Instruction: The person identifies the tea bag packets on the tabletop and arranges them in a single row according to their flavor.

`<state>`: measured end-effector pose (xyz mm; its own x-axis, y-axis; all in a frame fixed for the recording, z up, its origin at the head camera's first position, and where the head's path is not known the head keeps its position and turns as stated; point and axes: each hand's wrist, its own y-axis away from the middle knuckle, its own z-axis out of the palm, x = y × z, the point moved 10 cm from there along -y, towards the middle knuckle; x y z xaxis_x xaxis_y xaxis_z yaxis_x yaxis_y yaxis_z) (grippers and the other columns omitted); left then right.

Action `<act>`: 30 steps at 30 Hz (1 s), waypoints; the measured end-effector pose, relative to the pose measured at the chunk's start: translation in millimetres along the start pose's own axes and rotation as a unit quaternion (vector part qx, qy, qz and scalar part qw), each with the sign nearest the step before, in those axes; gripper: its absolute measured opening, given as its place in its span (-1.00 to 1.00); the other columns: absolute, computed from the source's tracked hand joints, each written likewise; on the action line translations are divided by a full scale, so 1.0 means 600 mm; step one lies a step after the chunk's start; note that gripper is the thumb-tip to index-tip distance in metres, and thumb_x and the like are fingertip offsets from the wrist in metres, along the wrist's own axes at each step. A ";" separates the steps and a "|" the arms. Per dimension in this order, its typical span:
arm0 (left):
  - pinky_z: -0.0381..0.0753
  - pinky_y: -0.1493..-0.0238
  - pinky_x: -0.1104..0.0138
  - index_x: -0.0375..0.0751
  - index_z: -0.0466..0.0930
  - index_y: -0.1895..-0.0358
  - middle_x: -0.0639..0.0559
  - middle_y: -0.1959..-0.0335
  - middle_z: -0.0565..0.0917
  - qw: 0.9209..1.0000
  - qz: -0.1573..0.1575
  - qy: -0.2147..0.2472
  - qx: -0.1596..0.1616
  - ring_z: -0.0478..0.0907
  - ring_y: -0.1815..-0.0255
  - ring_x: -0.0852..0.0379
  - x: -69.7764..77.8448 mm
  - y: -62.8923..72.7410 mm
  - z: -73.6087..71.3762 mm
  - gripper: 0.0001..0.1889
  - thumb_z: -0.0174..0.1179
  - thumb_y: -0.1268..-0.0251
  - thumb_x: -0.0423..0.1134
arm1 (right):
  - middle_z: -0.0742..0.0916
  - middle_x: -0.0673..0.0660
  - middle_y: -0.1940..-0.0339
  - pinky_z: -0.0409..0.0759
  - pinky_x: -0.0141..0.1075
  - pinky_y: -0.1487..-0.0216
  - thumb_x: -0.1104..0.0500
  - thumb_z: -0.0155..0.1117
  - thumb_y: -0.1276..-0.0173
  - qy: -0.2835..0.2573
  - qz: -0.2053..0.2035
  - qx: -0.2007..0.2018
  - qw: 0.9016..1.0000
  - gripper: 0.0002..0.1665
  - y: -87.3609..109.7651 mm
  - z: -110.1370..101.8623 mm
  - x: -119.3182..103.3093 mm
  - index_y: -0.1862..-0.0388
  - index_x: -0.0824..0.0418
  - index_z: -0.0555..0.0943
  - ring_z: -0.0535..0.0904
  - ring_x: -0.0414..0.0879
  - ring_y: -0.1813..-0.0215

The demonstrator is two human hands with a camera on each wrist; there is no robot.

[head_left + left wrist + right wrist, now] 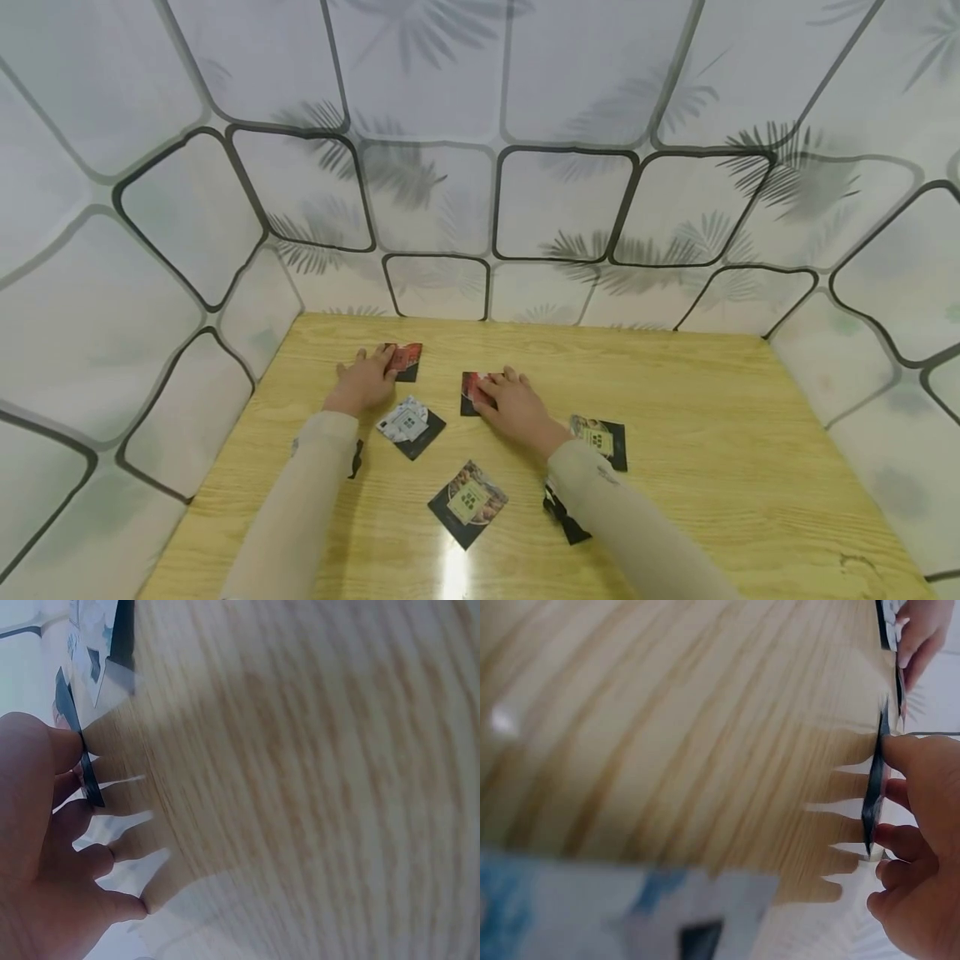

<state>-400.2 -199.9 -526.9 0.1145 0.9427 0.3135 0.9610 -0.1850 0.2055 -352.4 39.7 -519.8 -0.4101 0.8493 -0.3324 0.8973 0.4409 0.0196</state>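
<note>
My left hand [363,383] rests its fingers on a flat square packet [410,365] with a red and black front, near the table's far left. Farther right, the fingers of my right hand [519,408] touch a second red and black packet [468,402], covering its right part. Seen from the right wrist, this packet [874,787] appears thin, with the thumb and fingertips against its face. From the left wrist, the left packet [84,754] shows edge-on beside the thumb. A white and black packet [411,427] lies just nearer than the left hand.
A packet with a food picture [468,504] lies nearer me on the wooden table [697,400]. Another, yellow-labelled packet [603,442] lies beside my right wrist. My sleeves partly hide two more packets. A patterned fabric wall [562,204] rises behind the table.
</note>
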 end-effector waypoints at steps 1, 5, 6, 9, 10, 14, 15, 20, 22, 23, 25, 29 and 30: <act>-0.13 -0.48 -0.62 -0.16 -0.03 -0.74 -0.26 -0.75 0.00 1.000 -0.001 0.000 0.000 -0.13 -0.71 -0.52 0.000 0.000 -0.001 -0.36 -0.23 -0.74 -0.08 | 0.49 0.32 -0.59 0.14 0.26 -0.69 -0.15 0.12 -0.67 -0.001 0.000 0.000 1.000 -0.34 -0.003 0.001 -0.002 -0.60 0.10 0.45 0.18 0.38 -0.70; -0.13 -0.48 -0.62 -0.15 -0.04 -0.74 -0.27 -0.75 0.00 1.000 -0.002 -0.002 0.000 -0.13 -0.71 -0.52 0.000 -0.001 -0.005 -0.36 -0.23 -0.74 -0.08 | 0.46 0.30 -0.62 0.14 0.25 -0.69 -0.16 0.10 -0.68 -0.004 0.001 -0.003 1.000 -0.33 -0.015 0.005 -0.008 -0.62 0.10 0.43 0.19 0.35 -0.70; -0.12 -0.49 -0.62 -0.15 -0.04 -0.74 -0.27 -0.75 0.00 1.000 -0.002 -0.002 0.000 -0.13 -0.71 -0.52 0.000 -0.001 -0.006 -0.36 -0.23 -0.74 -0.08 | 0.45 0.29 -0.62 0.14 0.25 -0.69 -0.16 0.09 -0.68 -0.002 0.002 -0.004 1.000 -0.32 -0.017 0.007 -0.009 -0.62 0.09 0.42 0.18 0.34 -0.71; -0.11 -0.49 -0.62 -0.16 -0.03 -0.74 -0.27 -0.75 0.00 1.000 -0.001 -0.003 -0.001 -0.13 -0.71 -0.52 0.001 -0.001 -0.006 -0.36 -0.23 -0.74 -0.08 | 0.45 0.29 -0.63 0.13 0.24 -0.70 -0.17 0.07 -0.69 0.003 0.003 -0.006 1.000 -0.32 -0.026 0.011 -0.012 -0.63 0.08 0.41 0.17 0.33 -0.71; -0.11 -0.49 -0.62 -0.16 -0.03 -0.74 -0.27 -0.75 0.00 1.000 -0.001 -0.003 0.000 -0.12 -0.71 -0.52 0.001 -0.001 -0.006 -0.36 -0.23 -0.74 -0.08 | 0.45 0.29 -0.63 0.12 0.24 -0.70 -0.17 0.06 -0.69 0.006 0.003 -0.008 1.000 -0.32 -0.029 0.013 -0.013 -0.64 0.07 0.40 0.17 0.33 -0.71; -0.12 -0.49 -0.62 -0.16 -0.02 -0.74 -0.27 -0.75 0.00 1.000 -0.001 -0.001 0.000 -0.12 -0.71 -0.51 0.002 0.000 -0.006 -0.36 -0.23 -0.74 -0.09 | 0.47 0.30 -0.61 0.14 0.24 -0.70 -0.16 0.05 -0.69 0.013 0.002 -0.008 1.000 -0.34 -0.041 0.015 -0.019 -0.62 0.08 0.42 0.18 0.34 -0.70; -0.12 -0.49 -0.62 -0.16 -0.02 -0.74 -0.27 -0.75 0.00 1.000 -0.001 -0.001 0.000 -0.12 -0.71 -0.51 0.002 0.001 -0.006 -0.36 -0.23 -0.74 -0.09 | 0.47 0.30 -0.61 0.14 0.24 -0.70 -0.17 0.05 -0.69 0.016 0.003 -0.009 1.000 -0.34 -0.043 0.016 -0.021 -0.62 0.08 0.42 0.19 0.34 -0.70; -0.13 -0.49 -0.61 -0.16 -0.01 -0.74 -0.27 -0.75 0.01 1.000 -0.003 0.002 -0.001 -0.12 -0.72 -0.50 0.000 0.003 -0.004 -0.36 -0.23 -0.74 -0.08 | 0.48 0.27 -0.61 0.16 0.23 -0.69 -0.18 0.04 -0.70 0.027 0.010 -0.012 1.000 -0.33 -0.052 0.023 -0.027 -0.62 0.07 0.42 0.20 0.32 -0.70; -0.13 -0.49 -0.61 -0.16 -0.01 -0.74 -0.27 -0.75 0.01 1.000 -0.004 0.003 0.000 -0.13 -0.72 -0.50 -0.001 0.003 -0.004 -0.36 -0.22 -0.74 -0.08 | 0.48 0.26 -0.61 0.16 0.22 -0.70 -0.18 0.03 -0.70 0.029 0.012 -0.014 0.999 -0.33 -0.056 0.024 -0.030 -0.62 0.07 0.42 0.20 0.31 -0.70; -0.14 -0.49 -0.61 -0.16 -0.01 -0.74 -0.27 -0.75 0.01 1.000 -0.004 0.004 0.000 -0.13 -0.72 -0.51 -0.001 0.003 -0.004 -0.36 -0.22 -0.74 -0.08 | 0.48 0.25 -0.61 0.16 0.22 -0.70 -0.19 0.03 -0.70 0.029 0.013 -0.014 0.999 -0.34 -0.058 0.024 -0.031 -0.62 0.07 0.42 0.21 0.31 -0.70; -0.13 -0.48 -0.62 -0.16 0.00 -0.74 -0.27 -0.75 0.01 1.000 -0.003 0.005 0.002 -0.13 -0.71 -0.51 -0.001 0.002 -0.003 -0.36 -0.22 -0.74 -0.09 | 0.48 0.24 -0.61 0.16 0.22 -0.69 -0.19 0.03 -0.70 0.031 0.015 -0.014 0.999 -0.33 -0.063 0.024 -0.034 -0.62 0.06 0.42 0.22 0.30 -0.69; -0.14 -0.49 -0.62 -0.14 -0.01 -0.74 -0.25 -0.75 0.00 1.000 -0.005 0.005 0.001 -0.14 -0.72 -0.50 -0.003 -0.004 0.002 -0.35 -0.22 -0.73 -0.07 | 0.48 0.24 -0.61 0.17 0.23 -0.69 -0.19 0.03 -0.70 0.030 0.016 -0.016 0.999 -0.33 -0.073 0.024 -0.037 -0.63 0.06 0.41 0.25 0.31 -0.67; -0.15 -0.49 -0.62 -0.14 -0.01 -0.74 -0.25 -0.75 0.00 1.000 -0.006 0.007 0.000 -0.14 -0.72 -0.50 -0.003 -0.005 0.003 -0.35 -0.22 -0.73 -0.07 | 0.48 0.25 -0.61 0.18 0.23 -0.68 -0.18 0.03 -0.70 0.029 0.017 -0.015 0.999 -0.33 -0.075 0.023 -0.038 -0.63 0.06 0.41 0.25 0.32 -0.67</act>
<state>-403.0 -200.5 -529.8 0.1001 0.9407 0.3242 0.9620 -0.1747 0.2098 -381.2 -3.5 -526.4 -0.3893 0.8791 -0.2751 0.9058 0.4196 0.0590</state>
